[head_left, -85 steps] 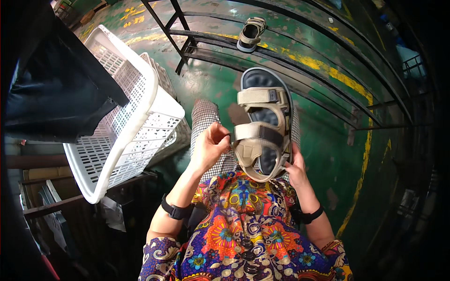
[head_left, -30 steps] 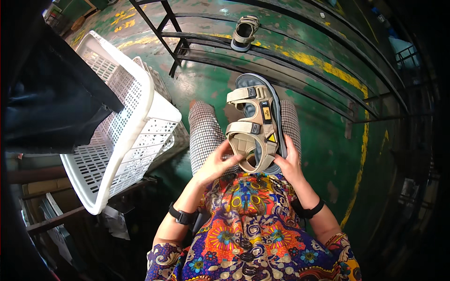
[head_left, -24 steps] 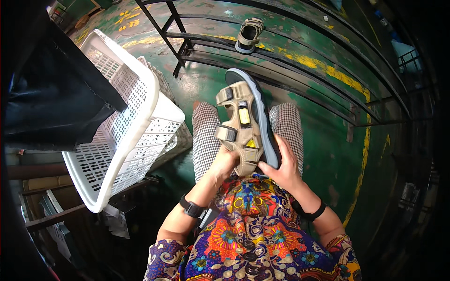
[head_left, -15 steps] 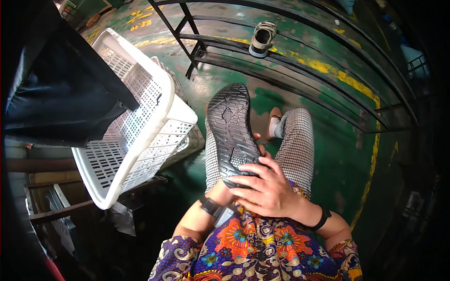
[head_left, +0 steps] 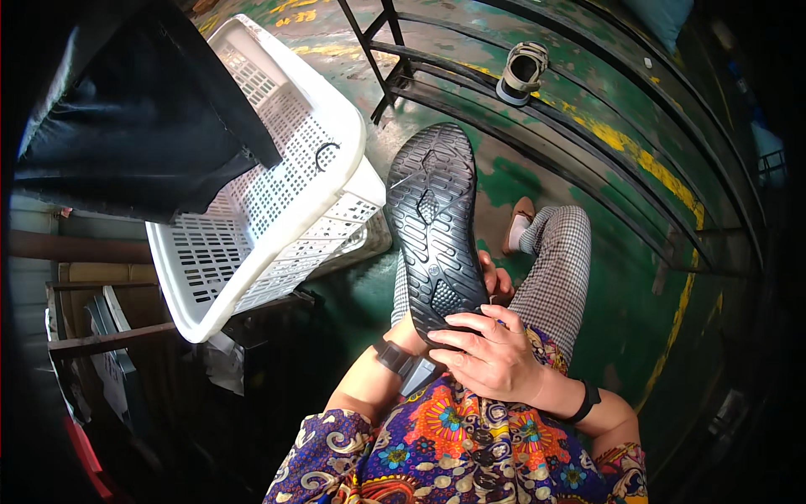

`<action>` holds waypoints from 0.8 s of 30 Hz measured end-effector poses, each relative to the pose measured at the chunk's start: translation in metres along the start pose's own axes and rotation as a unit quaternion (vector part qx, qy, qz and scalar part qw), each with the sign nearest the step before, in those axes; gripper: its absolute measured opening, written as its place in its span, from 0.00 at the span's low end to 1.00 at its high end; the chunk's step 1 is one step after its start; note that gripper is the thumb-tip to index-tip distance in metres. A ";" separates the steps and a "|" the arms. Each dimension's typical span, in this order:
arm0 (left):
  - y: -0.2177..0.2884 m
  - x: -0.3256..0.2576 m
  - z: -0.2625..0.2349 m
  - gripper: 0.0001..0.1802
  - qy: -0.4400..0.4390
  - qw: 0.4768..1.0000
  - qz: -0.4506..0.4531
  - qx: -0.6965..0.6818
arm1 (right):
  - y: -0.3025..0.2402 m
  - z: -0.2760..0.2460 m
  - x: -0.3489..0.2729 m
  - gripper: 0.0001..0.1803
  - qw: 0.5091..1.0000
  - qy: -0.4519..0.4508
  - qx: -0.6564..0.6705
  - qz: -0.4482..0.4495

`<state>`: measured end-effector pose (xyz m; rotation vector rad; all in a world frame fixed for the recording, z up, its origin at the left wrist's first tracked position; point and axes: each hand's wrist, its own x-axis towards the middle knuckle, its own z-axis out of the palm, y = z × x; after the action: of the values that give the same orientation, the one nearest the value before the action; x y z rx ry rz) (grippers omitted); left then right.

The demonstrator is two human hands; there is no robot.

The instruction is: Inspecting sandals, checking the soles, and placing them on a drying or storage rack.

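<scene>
A black-soled shoe [head_left: 434,218] is held up before my lap, its treaded sole facing me and its toe pointing away. Its upper is hidden behind the sole. My left hand [head_left: 497,277] grips it from behind. Only the curled fingers show past the sole's right edge, and the palm is out of sight. Across the heel end lie the fingers of my right hand [head_left: 491,353], bent over the sole's edge and touching it.
A white slatted plastic basket [head_left: 315,210] stands to the left, with black sheeting [head_left: 143,126] hanging over its side. Ahead, a dark metal rack [head_left: 470,71] carries a beige sandal [head_left: 524,72]. Another person's shod foot [head_left: 520,223] may not be ruled out.
The whole view has shifted, so basket and rack sit differently in it. My right fingers have slid toward the heel's edge, baring more of the tread. The left hand still holds the shoe.
</scene>
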<state>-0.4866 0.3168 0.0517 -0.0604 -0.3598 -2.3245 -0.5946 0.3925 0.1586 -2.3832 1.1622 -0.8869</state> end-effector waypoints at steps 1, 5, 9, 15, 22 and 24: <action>0.000 0.000 -0.001 0.14 0.007 1.000 0.003 0.010 | 0.001 0.001 -0.001 0.14 1.000 -0.002 0.000 -0.001; 0.005 0.005 -0.009 0.15 -0.006 0.998 0.005 0.061 | 0.004 -0.002 -0.002 0.15 1.000 -0.010 -0.006 0.007; 0.025 0.014 -0.015 0.17 0.044 0.990 -0.120 0.057 | 0.008 -0.009 -0.002 0.16 0.998 0.008 -0.030 0.061; 0.040 0.035 -0.042 0.16 0.255 0.917 -0.026 0.306 | 0.066 0.003 -0.005 0.42 0.951 0.091 0.077 0.285; 0.063 0.081 0.025 0.20 0.240 0.847 0.113 0.461 | 0.138 0.003 0.008 0.30 0.746 0.223 0.499 0.381; 0.075 0.080 0.016 0.25 0.210 0.865 0.140 0.434 | 0.153 -0.018 0.045 0.27 0.711 0.223 0.546 0.383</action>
<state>-0.4909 0.2164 0.0971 0.7696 -1.0505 -1.6411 -0.6739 0.2639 0.1056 -0.6379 1.1100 -1.3104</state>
